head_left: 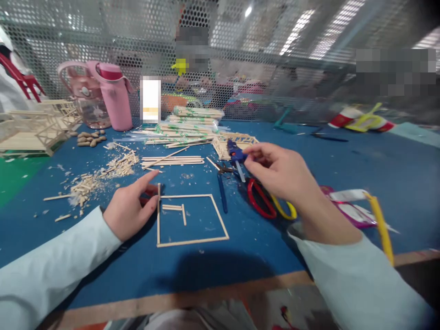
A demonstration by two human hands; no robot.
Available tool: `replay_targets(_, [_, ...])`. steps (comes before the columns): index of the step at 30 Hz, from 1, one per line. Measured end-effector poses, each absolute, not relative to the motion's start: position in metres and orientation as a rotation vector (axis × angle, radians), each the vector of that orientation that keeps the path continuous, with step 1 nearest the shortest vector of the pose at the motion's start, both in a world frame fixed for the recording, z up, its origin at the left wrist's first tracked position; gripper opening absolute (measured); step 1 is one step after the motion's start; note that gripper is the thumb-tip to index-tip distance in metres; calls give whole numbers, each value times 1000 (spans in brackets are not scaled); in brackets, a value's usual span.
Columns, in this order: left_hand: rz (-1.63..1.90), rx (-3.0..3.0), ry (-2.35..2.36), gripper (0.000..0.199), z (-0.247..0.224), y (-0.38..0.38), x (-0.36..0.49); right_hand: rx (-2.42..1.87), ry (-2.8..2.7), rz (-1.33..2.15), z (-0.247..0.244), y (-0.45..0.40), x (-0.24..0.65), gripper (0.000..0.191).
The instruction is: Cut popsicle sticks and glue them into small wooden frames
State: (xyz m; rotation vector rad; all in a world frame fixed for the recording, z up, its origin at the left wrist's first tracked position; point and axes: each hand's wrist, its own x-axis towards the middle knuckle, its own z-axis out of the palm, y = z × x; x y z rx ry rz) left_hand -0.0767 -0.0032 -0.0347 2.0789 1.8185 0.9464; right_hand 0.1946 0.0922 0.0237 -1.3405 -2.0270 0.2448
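My left hand (pixel 132 206) rests at the upper left corner of a four-sided stick frame (pixel 187 241) lying flat on the blue table (pixel 120 270); its index finger points forward and the other fingers curl. Whether it grips the frame's left stick is unclear. Inside the frame lie short sticks (pixel 172 207). My right hand (pixel 275 167) has its fingertips closed on a blue glue gun (pixel 235 153), with a clear glue stick (pixel 239 170) sticking out of it. Below that hand are red-handled scissors (pixel 259 201) and blue-handled pliers (pixel 222 192).
Loose sticks (pixel 173 161) and wrapped bundles (pixel 195 126) lie beyond the frame. Wood scraps (pixel 85 185), peanuts (pixel 91 139), a pink bottle (pixel 116 98) and a stick model (pixel 27 133) are at left. A yellow strip (pixel 381 227) is at right.
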Motion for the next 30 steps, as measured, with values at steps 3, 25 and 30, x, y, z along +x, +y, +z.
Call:
replay_targets(3, [969,2018,1823,57,-31,-3,-75,-1111,-2315,486,27,74,152,22])
replay_targets(25, [938,1926,1807,57,-41,-8,-77,-822,-2198,1178,-31,71,80,19])
replay_targets(30, [977,1929,1812,56,-45,-8,-75,-808,-2218,1180,-29,69,86,21])
